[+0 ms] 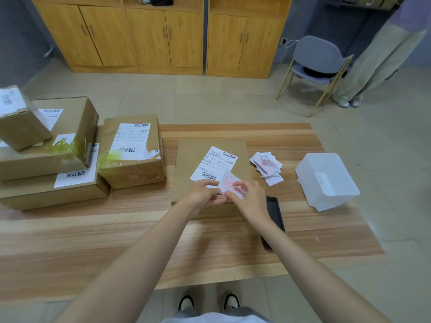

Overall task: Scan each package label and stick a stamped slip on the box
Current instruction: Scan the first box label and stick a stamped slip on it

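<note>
With left hand [205,194] and right hand [250,198], pinching the stamped slip [229,183] from both sides, likely peeling its backing. Below and toward 12 o'clock, the flat box [186,159]; its label [213,163] at 11, bare top at 1.

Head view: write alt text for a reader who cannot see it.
The left hand and right hand pinch a red-stamped slip over a cardboard box bearing a shipping label. Stacked parcels sit left of it; loose slips, a white bin and a dark device lie right.
</note>
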{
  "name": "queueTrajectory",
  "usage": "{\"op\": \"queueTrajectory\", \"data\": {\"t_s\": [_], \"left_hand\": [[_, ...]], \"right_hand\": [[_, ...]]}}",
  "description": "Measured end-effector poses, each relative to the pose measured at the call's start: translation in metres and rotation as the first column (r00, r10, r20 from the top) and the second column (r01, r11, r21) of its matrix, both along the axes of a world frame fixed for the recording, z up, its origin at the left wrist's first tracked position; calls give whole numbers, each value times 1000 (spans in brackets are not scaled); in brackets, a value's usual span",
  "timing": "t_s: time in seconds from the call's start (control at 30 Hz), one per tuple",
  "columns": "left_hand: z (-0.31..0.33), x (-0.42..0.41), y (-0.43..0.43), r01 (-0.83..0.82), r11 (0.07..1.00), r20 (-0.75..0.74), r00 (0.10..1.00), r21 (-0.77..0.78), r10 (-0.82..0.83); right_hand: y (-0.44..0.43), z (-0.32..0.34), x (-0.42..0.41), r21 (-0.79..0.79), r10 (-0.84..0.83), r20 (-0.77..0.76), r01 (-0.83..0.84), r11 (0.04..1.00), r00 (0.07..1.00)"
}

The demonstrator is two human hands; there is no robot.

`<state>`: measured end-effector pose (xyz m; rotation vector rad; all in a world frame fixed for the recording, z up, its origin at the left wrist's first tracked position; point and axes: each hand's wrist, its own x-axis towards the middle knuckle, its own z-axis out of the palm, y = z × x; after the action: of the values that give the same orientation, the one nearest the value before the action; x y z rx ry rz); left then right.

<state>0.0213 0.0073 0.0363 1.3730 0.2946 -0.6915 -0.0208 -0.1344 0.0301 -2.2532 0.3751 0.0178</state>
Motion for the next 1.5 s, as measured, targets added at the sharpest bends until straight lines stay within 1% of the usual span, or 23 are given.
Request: {"op": "queueTrajectory", "data": {"t_s": [0.03,0.07,0.1,0.13,0.17,0.23,0.3,0.37,0.4,0.43,0.47,0.5,0.53,0.6,0.63,0.67,0.73,0.8,1.0,1.17,1.27,1.37,1.5], "left_hand": [[0,0,-3,-40,999,-19,999,-8,40],[0,0,-7,-81,997,-38,996,-16,80],[0,0,-9,-118,993,-53,992,-17,117],[0,0,-12,-151,988,-61,987,-11,151],[-1,1,-13,-178,984,-61,982,0,178],[-1,2,-14,-217,976,-51,975,25,218],[-2,4,-13,-244,969,-42,968,49,246],[-2,4,-14,-214,968,9,977,135,214],[-3,4,-15,-172,952,95,984,252,152],[-3,2,-16,-128,903,213,976,410,41],[-3,0,-18,-100,829,318,943,550,-96],[-2,-2,-21,-102,763,398,892,638,-214],[0,-3,-23,-116,729,457,841,675,-290],[5,-3,-30,-128,725,546,747,677,-379],[8,-2,-34,-103,745,570,715,659,-405],[10,-2,-37,-61,779,578,707,624,-407],[14,-2,-43,17,838,558,738,545,-378],[14,-2,-45,48,864,558,746,500,-364],[13,-4,-45,89,873,567,728,479,-386],[13,-5,-44,104,879,539,754,465,-374],[12,-5,-44,124,886,522,769,447,-370],[12,-6,-45,137,881,506,775,452,-380],[13,1,-44,55,870,503,797,489,-333]], "right_hand": [[0,-2,0,-86,-27,-2,27,996,1000],[1,-3,0,-111,-57,5,57,992,998],[0,-4,0,-72,-82,24,83,994,996],[-1,-4,0,34,-110,47,108,994,993],[-3,-3,1,190,-153,56,140,972,987],[-7,1,3,478,-236,-13,213,852,972],[-13,2,4,611,-268,-89,265,746,959],[-17,6,5,672,-266,-89,255,695,960],[-18,8,5,680,-262,-79,244,692,962],[-19,10,5,676,-257,-71,236,698,964],[-20,12,5,671,-246,-66,226,707,967],[-20,14,5,672,-231,-60,211,710,971],[-20,15,6,681,-215,-51,192,707,975],[-21,16,7,700,-192,-39,164,695,981],[-22,17,7,708,-187,-36,157,688,982],[-23,17,7,716,-185,-34,153,681,982],[-25,18,7,732,-188,-26,146,666,982],[-27,19,8,748,-181,-19,134,650,983],[-30,17,8,781,-144,-33,116,614,989],[-31,14,10,778,-138,-63,135,614,988],[-34,12,11,761,-129,-93,154,630,987],[-36,11,11,719,-117,-116,165,676,986],[-39,13,13,647,-136,-121,182,740,983]]}}
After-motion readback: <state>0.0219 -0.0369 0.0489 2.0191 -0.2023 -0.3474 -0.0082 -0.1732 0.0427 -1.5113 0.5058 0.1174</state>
